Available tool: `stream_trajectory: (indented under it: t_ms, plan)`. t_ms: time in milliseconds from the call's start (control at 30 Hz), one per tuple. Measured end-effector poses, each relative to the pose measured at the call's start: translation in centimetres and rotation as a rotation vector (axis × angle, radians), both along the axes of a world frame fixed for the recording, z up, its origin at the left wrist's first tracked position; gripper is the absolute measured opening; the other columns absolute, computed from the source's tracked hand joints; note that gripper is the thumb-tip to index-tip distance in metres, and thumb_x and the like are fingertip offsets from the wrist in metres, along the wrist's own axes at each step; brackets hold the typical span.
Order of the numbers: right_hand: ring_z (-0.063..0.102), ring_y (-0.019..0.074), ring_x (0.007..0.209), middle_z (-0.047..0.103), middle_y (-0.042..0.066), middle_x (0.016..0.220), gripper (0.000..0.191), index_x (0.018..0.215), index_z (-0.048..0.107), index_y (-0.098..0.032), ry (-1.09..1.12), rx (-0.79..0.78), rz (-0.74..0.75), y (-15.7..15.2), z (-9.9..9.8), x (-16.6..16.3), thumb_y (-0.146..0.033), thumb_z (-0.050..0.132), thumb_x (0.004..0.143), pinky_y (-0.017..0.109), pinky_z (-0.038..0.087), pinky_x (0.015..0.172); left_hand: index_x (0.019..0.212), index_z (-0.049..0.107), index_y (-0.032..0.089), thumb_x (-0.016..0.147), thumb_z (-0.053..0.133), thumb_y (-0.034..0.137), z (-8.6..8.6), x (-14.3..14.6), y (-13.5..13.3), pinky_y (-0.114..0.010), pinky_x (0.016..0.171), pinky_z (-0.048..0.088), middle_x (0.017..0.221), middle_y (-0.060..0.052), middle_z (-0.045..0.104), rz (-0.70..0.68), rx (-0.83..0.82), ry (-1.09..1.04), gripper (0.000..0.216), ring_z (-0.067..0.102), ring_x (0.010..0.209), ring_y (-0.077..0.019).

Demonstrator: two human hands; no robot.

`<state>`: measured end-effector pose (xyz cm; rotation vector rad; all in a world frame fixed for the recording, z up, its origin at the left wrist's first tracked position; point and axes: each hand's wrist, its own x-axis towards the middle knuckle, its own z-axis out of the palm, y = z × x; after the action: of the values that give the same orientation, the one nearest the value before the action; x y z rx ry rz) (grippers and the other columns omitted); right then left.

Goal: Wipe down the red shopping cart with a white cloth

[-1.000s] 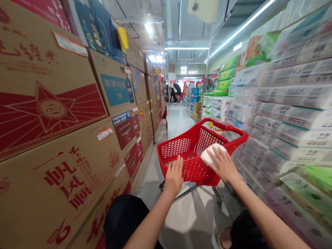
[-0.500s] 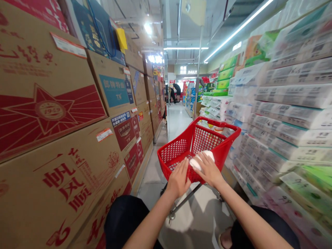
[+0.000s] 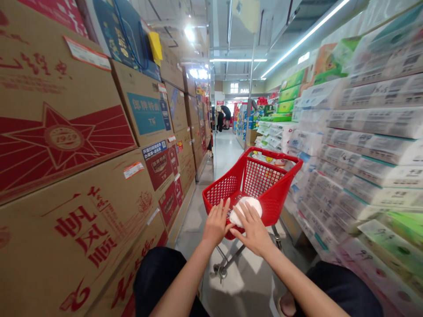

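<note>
A red plastic shopping basket on a wheeled frame (image 3: 261,180) stands in the aisle in front of me. My left hand (image 3: 216,222) rests flat on its near rim, fingers stretched out. My right hand (image 3: 253,229) presses a white cloth (image 3: 246,207) against the same near edge, just to the right of the left hand. Its fingers lie spread over the cloth. My knees show at the bottom of the view.
Stacked cardboard cartons (image 3: 76,145) wall the left side of the narrow aisle. Wrapped tissue packs (image 3: 366,145) are piled along the right. The grey floor (image 3: 228,154) runs ahead to where people (image 3: 224,116) stand far down the aisle.
My right hand has slid the white cloth leftward along the basket's near edge, ending close to my left hand. The basket has swung and sits a little farther left.
</note>
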<state>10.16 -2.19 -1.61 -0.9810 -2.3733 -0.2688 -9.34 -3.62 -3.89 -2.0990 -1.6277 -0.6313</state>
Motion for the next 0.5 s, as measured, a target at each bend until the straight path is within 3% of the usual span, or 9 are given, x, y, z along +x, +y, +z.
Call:
stream_trajectory:
  t_ms: [100, 167, 300, 400, 500]
  plan:
    - [0.018, 0.0301, 0.151, 0.025, 0.008, 0.164, 0.070, 0.157, 0.025, -0.026, -0.031, 0.005, 0.055, -1.0, 0.4, 0.6, -0.052, 0.048, 0.096, 0.055, 0.023, 0.120, 0.160, 0.001, 0.015, 0.090, 0.061, 0.044, 0.1, 1.3, -0.5, -0.043, 0.119, 0.030, 0.162, -0.015, 0.024, 0.014, -0.034, -0.033, 0.096, 0.037, 0.144, -0.0292]
    - [0.021, 0.0276, 0.150, 0.028, 0.006, 0.163, 0.067, 0.157, 0.024, -0.029, -0.067, -0.002, 0.066, -0.3, 0.7, 2.2, -0.050, 0.046, 0.098, 0.054, 0.021, 0.121, 0.160, 0.001, 0.015, 0.091, 0.059, 0.047, 0.5, 1.6, -0.9, -0.041, 0.119, 0.030, 0.163, -0.014, 0.023, -0.048, -0.046, -0.050, 0.095, 0.036, 0.145, -0.0276]
    - [0.027, 0.0246, 0.149, 0.033, 0.007, 0.160, 0.068, 0.159, 0.018, -0.025, -0.047, -0.061, -0.061, 2.2, 1.0, 5.9, -0.051, 0.040, 0.100, 0.052, 0.022, 0.122, 0.160, 0.009, 0.021, 0.094, 0.053, 0.054, 1.1, 0.1, -0.7, -0.041, 0.122, 0.025, 0.164, -0.007, 0.022, -0.218, -0.043, 0.019, 0.086, 0.024, 0.150, -0.0233]
    - [0.028, 0.0252, 0.148, 0.033, 0.008, 0.160, 0.070, 0.159, 0.018, -0.022, -0.003, -0.093, -0.144, 3.1, 0.6, 7.1, -0.054, 0.038, 0.100, 0.052, 0.026, 0.120, 0.158, 0.018, 0.027, 0.095, 0.056, 0.048, 1.0, -1.6, 0.3, -0.049, 0.122, 0.024, 0.164, -0.005, 0.023, -0.146, -0.032, 0.036, 0.077, 0.019, 0.151, -0.0264]
    - [0.025, 0.0270, 0.149, 0.030, 0.009, 0.161, 0.073, 0.159, 0.017, -0.022, 0.030, -0.060, -0.141, 1.9, -0.3, 6.5, -0.055, 0.042, 0.098, 0.053, 0.028, 0.119, 0.157, 0.022, 0.032, 0.097, 0.053, 0.042, 0.3, -1.7, 1.3, -0.050, 0.121, 0.025, 0.164, -0.003, 0.025, -0.064, -0.016, 0.008, 0.068, 0.026, 0.149, -0.0267]
